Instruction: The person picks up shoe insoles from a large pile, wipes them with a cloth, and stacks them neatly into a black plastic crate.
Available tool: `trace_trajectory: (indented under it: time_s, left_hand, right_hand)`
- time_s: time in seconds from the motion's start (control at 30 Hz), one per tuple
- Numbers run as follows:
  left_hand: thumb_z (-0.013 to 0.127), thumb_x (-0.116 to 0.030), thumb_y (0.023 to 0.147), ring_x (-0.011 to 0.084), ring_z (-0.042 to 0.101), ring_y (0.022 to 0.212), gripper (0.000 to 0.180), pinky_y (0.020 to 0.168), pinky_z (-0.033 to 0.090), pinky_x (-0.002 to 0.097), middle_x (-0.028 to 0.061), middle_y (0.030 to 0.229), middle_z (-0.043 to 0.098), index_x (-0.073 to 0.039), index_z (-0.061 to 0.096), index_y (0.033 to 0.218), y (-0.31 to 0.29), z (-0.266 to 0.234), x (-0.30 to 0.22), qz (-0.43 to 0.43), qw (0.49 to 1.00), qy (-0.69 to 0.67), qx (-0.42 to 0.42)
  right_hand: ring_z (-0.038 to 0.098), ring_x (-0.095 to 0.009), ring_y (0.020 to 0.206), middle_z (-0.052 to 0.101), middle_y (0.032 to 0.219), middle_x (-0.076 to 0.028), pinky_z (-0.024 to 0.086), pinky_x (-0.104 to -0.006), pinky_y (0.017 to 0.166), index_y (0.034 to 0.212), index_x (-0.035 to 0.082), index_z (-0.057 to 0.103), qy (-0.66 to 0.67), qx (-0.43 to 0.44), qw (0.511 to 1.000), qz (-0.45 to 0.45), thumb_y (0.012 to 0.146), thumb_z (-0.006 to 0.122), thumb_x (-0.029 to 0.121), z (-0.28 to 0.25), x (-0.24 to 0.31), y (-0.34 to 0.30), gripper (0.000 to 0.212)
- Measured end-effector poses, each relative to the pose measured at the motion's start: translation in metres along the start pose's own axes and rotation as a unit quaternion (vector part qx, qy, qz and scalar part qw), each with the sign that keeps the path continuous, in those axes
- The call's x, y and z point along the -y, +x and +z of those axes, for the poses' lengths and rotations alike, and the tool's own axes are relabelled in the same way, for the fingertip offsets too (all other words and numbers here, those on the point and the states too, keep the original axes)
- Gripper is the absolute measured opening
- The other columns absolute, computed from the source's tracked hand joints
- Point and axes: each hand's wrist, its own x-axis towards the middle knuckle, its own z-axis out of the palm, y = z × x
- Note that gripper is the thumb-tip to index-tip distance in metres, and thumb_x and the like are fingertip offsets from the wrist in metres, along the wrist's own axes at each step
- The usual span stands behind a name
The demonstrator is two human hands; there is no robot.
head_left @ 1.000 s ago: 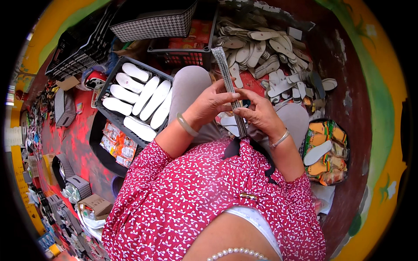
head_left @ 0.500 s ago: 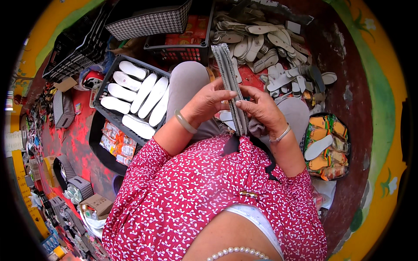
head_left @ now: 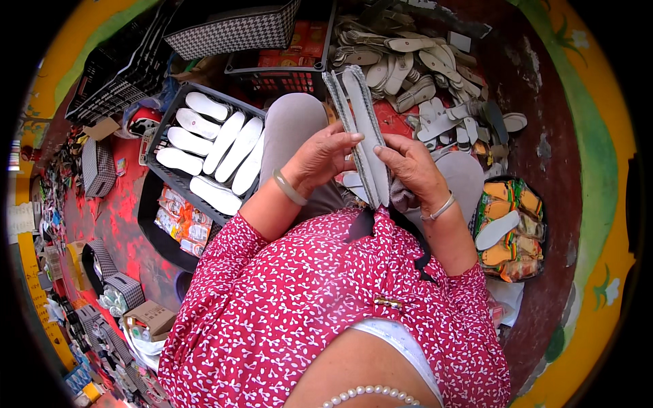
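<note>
Upright before me stands a small bundle of long grey insoles [head_left: 366,126] with rough, stitched-looking edges. Their upper ends are fanned apart and their lower ends meet near my red patterned top. My left hand [head_left: 321,160] is closed on the left side of the bundle, thumb across its edge. On the right side, my right hand [head_left: 415,170] pinches the insole whose flat face turns toward me. Fingers behind the bundle are partly hidden. White insoles [head_left: 224,148] lie in rows in a dark crate [head_left: 178,109] left of my knee.
A big heap of loose insoles [head_left: 408,64] lies ahead to the right. A black crate [head_left: 286,80] with red packs stands ahead, a houndstooth box [head_left: 231,35] beside it. Packaged orange insoles [head_left: 500,251] sit at right, one white insole [head_left: 497,230] on top. Orange-white packets [head_left: 182,223] lie at left.
The insoles, pressed together before, have spread apart at the top. One now shows its flat face between my hands. My right hand has shifted slightly to the right.
</note>
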Motion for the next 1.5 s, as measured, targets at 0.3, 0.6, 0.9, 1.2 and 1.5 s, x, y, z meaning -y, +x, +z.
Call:
trace_trajectory:
  time_s: [0.3, 0.6, 0.9, 1.2, 1.5]
  left_hand:
    - [0.062, -0.014, 0.08, 0.0187, 0.056, 0.1, 0.051, 0.083, 0.048, 0.0359, 0.0079, 0.111, 0.054, -0.003, 0.041, 0.124, -0.001, -0.001, 0.0, 0.022, 0.999, 0.007, 0.022]
    - [0.065, -0.018, 0.074, 0.0152, 0.055, 0.085, 0.057, 0.074, 0.044, 0.0261, 0.0065, 0.091, 0.055, -0.001, 0.041, 0.123, -0.011, 0.0, -0.04, 0.014, 0.98, 0.199, 0.027]
    - [0.067, -0.021, 0.063, 0.0259, 0.057, 0.08, 0.059, 0.072, 0.046, 0.0342, 0.0162, 0.088, 0.058, 0.0, 0.048, 0.115, -0.066, -0.009, -0.127, -0.108, 0.668, 0.733, 0.064]
    - [0.066, -0.015, 0.071, 0.0139, 0.053, 0.081, 0.055, 0.074, 0.044, 0.0293, 0.0021, 0.09, 0.056, 0.0, 0.047, 0.12, -0.129, -0.087, -0.144, 0.009, 0.845, 0.511, -0.158]
    - [0.065, -0.034, 0.079, 0.0187, 0.059, 0.095, 0.04, 0.086, 0.042, 0.0357, 0.0088, 0.1, 0.064, -0.007, 0.056, 0.107, -0.191, -0.171, -0.112, 0.222, 0.881, 0.044, -0.415]
  right_hand:
    - [0.054, -0.038, 0.062, 0.053, 0.064, -0.021, 0.042, -0.0391, 0.054, 0.075, 0.001, 0.054, -0.333, -0.14, 0.93, -0.07, 0.08, 0.056, 0.022, 0.001, 0.012, -0.006, 0.021]
    - [0.056, -0.034, 0.063, 0.056, 0.07, -0.013, 0.044, -0.0423, 0.055, 0.088, 0.007, 0.056, -0.517, -0.148, 0.822, -0.189, 0.082, 0.053, 0.016, -0.014, 0.039, -0.02, 0.011]
    - [0.057, -0.022, 0.064, 0.058, 0.073, -0.005, 0.046, -0.0334, 0.056, 0.103, 0.009, 0.061, -0.75, -0.225, 0.549, -0.292, 0.081, 0.055, 0.011, -0.08, 0.06, -0.021, 0.022]
    - [0.047, -0.005, 0.066, 0.059, 0.076, -0.001, 0.042, -0.021, 0.061, 0.098, -0.006, 0.058, -0.35, -0.304, 0.843, -0.273, 0.088, 0.056, 0.007, -0.104, 0.052, -0.013, 0.016]
    - [0.041, -0.002, 0.058, 0.054, 0.072, 0.005, 0.032, -0.0188, 0.05, 0.092, 0.001, 0.063, -0.008, -0.195, 0.977, -0.08, 0.09, 0.058, 0.02, -0.08, -0.024, 0.013, 0.02]
